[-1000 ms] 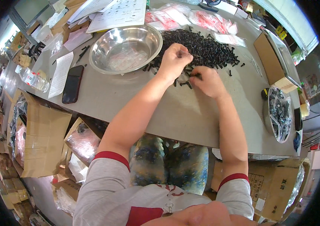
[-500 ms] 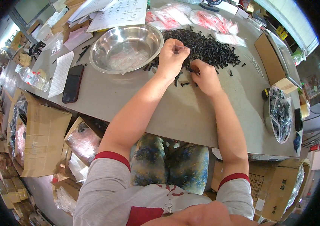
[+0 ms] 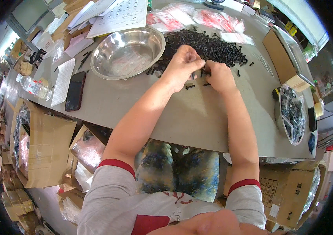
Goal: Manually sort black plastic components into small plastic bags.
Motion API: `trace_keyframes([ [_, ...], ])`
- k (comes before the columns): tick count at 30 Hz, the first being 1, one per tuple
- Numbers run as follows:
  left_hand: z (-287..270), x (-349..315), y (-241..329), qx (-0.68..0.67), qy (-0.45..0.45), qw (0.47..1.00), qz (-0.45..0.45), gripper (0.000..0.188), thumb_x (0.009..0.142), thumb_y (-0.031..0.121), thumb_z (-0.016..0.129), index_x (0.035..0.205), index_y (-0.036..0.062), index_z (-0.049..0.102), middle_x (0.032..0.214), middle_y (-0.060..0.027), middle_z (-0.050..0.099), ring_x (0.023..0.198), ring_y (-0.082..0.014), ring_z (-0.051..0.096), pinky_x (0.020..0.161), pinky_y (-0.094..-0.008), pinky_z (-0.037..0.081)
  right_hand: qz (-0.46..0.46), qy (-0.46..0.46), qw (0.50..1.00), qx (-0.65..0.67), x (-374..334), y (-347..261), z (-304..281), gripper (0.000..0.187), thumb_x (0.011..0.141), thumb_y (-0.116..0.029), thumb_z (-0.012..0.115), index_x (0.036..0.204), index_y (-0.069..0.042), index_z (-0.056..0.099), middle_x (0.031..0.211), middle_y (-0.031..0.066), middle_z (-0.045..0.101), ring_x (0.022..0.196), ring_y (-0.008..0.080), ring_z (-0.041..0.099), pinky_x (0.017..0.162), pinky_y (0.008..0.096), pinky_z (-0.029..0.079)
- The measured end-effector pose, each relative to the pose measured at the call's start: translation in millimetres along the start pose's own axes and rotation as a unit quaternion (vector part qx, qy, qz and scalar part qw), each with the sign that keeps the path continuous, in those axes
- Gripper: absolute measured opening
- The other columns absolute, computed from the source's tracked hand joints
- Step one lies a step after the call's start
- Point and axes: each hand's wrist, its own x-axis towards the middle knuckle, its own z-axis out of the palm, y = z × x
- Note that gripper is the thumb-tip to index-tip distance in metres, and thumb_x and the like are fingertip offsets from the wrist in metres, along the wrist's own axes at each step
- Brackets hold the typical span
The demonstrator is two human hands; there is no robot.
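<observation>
A big pile of black screws [image 3: 221, 49] lies on the grey table in front of my hands. My left hand [image 3: 183, 67] is closed in a pinch at the pile's near edge, and what its fingers hold is too small to make out. Beside it, almost touching, my right hand [image 3: 222, 76] has its fingertips curled together and hidden from above. A few loose screws, one of them a black screw [image 3: 190, 87], lie just below the hands. Left of the pile stands a shiny metal bowl [image 3: 99, 64] with small clear plastic bags [image 3: 132, 62] in it.
Red-and-clear plastic bags [image 3: 219, 20] lie behind the pile, printed sheets [image 3: 121, 17] behind the bowl. A phone [image 3: 75, 91] and a plastic bottle [image 3: 35, 87] are at left. A cardboard box [image 3: 282, 58] and a bowl of bagged black parts [image 3: 292, 113] stand at right.
Both hands have come closer together, the left moving down and right from over the pile. The right fingers have closed up beside it.
</observation>
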Motion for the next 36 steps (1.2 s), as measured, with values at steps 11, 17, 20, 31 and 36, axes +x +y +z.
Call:
trace_keyframes([
  [11, 4.6, 0.6, -16.4, 0.159, -0.062, 0.985, 0.002, 0.030, 0.074, 0.002, 0.071, 0.096, 0.0052, 0.052, 0.088, -0.0003, 0.053, 0.081, -0.0091, 0.050, 0.072, -0.0240, 0.044, 0.006, 0.133, 0.848, 0.512, -0.1, -4.6, -24.2, 0.010, 0.075, -0.003, 0.064, 0.083, -0.003, 0.057, 0.080, 0.0026, 0.063, 0.068, 0.0135, 0.057, 0.064, 0.0290, 0.046],
  [17, 4.4, 0.0, -14.8, 0.128, -0.085, 0.987, 0.040, 0.024, 0.079, 0.007, 0.069, 0.097, 0.0054, 0.053, 0.086, -0.0001, 0.054, 0.079, -0.0082, 0.051, 0.068, -0.0222, 0.043, -0.032, 0.103, 0.855, 0.507, -6.0, -17.7, -27.1, 0.016, 0.078, -0.007, 0.066, 0.093, -0.002, 0.061, 0.084, 0.0008, 0.062, 0.072, 0.0093, 0.053, 0.066, 0.0269, 0.045],
  [20, -5.2, 6.2, -13.6, 0.118, -0.065, 0.989, 0.064, 0.021, 0.082, 0.010, 0.067, 0.096, 0.0071, 0.052, 0.085, 0.0001, 0.056, 0.081, -0.0078, 0.053, 0.066, -0.0219, 0.043, -0.019, 0.038, 0.946, 0.321, -11.4, -8.3, -39.9, 0.019, 0.073, -0.005, 0.065, 0.092, -0.002, 0.062, 0.079, 0.0104, 0.063, 0.074, 0.0178, 0.059, 0.069, 0.0318, 0.047],
  [31, -5.7, 2.4, 3.6, -0.032, 0.024, 0.999, -0.002, 0.026, 0.083, 0.015, 0.068, 0.099, 0.0180, 0.048, 0.093, 0.0054, 0.051, 0.085, -0.0078, 0.051, 0.062, -0.0316, 0.046, 0.016, 0.059, 0.962, 0.266, -0.9, -14.3, 12.8, 0.019, 0.070, -0.006, 0.062, 0.088, -0.002, 0.061, 0.084, 0.0181, 0.065, 0.080, 0.0342, 0.063, 0.072, 0.0413, 0.050],
  [36, -4.2, 3.0, -0.5, 0.016, 0.021, 0.999, 0.039, 0.031, 0.082, 0.013, 0.070, 0.104, 0.0142, 0.048, 0.094, 0.0026, 0.053, 0.079, -0.0076, 0.051, 0.060, -0.0243, 0.043, 0.052, 0.019, 0.989, 0.134, -1.6, -19.1, 9.3, 0.021, 0.069, -0.011, 0.065, 0.088, -0.004, 0.060, 0.085, 0.0182, 0.065, 0.081, 0.0354, 0.063, 0.073, 0.0441, 0.050],
])
